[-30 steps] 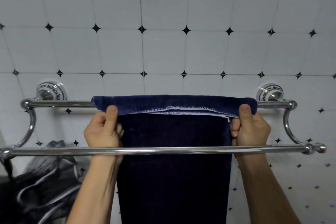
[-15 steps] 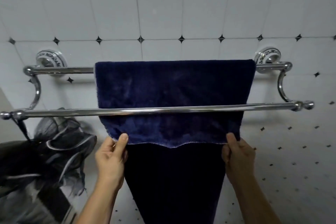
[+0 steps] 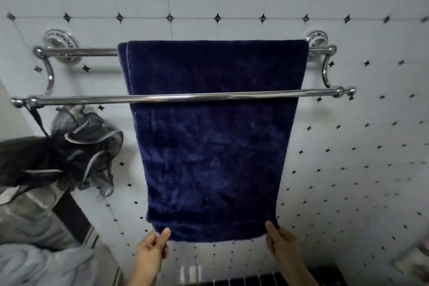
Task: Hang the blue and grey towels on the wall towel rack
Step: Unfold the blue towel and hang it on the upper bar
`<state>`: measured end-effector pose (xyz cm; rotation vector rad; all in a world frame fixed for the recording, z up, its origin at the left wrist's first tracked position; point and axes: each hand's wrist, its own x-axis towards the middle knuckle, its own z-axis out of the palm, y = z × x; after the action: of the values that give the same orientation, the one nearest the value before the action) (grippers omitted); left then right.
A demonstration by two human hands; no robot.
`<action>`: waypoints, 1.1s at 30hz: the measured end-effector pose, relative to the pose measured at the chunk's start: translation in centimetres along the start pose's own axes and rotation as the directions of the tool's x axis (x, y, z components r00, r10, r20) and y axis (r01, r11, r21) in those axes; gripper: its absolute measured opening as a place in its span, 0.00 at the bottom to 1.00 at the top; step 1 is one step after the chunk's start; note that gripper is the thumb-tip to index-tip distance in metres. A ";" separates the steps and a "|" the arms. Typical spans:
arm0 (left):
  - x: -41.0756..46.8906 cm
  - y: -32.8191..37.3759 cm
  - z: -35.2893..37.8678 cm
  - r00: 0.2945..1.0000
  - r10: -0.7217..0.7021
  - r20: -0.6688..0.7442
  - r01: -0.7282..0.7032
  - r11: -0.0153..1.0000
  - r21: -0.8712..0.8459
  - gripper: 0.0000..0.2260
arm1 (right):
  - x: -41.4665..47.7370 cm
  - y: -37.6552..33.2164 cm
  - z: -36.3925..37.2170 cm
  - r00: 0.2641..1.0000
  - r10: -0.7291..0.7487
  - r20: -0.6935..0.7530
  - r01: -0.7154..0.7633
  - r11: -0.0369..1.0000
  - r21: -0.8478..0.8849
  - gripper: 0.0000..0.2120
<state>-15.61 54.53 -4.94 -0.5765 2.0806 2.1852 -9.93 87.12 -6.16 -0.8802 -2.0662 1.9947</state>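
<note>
A dark blue towel (image 3: 213,137) hangs folded over the back bar of a chrome double towel rack (image 3: 69,99) on the tiled wall, passing behind the front bar. My left hand (image 3: 153,251) pinches the towel's bottom left corner. At the bottom right corner, my right hand (image 3: 282,242) pinches the hem. A pale grey towel (image 3: 39,264) lies bunched at the lower left, apart from both hands.
A black mesh bath pouf (image 3: 86,146) hangs by a cord from the left end of the front bar. A dark strip (image 3: 74,218) crosses a grey surface at the lower left. Dark floor tiles (image 3: 255,281) show along the bottom edge.
Both hands have slid from the back bar down to the towel's bottom hem, drawing the front layer down to full length. The view has tilted downward.
</note>
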 end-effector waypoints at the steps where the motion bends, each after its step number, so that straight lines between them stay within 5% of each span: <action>1: 0.0 0.1 -0.1 0.999 -0.030 0.021 0.031 0.999 -0.022 0.10 | 0.1 -0.2 -0.3 1.000 0.000 0.015 0.000 0.999 -0.034 0.21; 6: 0.6 4.5 -0.9 0.988 -0.020 0.156 0.031 0.997 -0.073 0.07 | 1.1 -5.7 -1.8 0.996 -0.031 0.089 0.049 0.977 -0.209 0.15; 9: 1.3 10.5 -0.7 0.969 0.135 0.208 -0.108 0.985 -0.135 0.14 | 1.7 -13.6 -2.4 0.964 -0.261 0.053 0.266 0.954 -0.137 0.23; 12: 1.7 17.3 0.4 0.923 0.318 0.217 -0.296 0.947 -0.128 0.16 | 1.6 -22.5 -2.0 0.884 -0.460 0.084 0.465 0.883 -0.062 0.19; 20: 1.2 28.8 2.5 0.739 0.669 0.083 -0.649 0.739 -0.179 0.12 | 2.0 -31.6 -0.9 0.805 -0.593 0.007 0.591 0.804 0.064 0.06; 28: 1.4 28.3 2.7 0.781 0.617 0.096 -0.607 0.787 -0.113 0.01 | 1.8 -30.8 -2.5 0.847 -0.528 0.063 0.516 0.845 0.142 0.02; 33: 1.5 26.9 2.2 0.796 0.602 0.063 -0.604 0.796 0.040 0.12 | 1.8 -29.6 -3.0 0.851 -0.518 0.093 0.508 0.854 0.109 0.04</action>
<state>-25.68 54.15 20.19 0.1966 2.5515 2.3685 -19.13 92.00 21.75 -0.1547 -1.9837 1.8403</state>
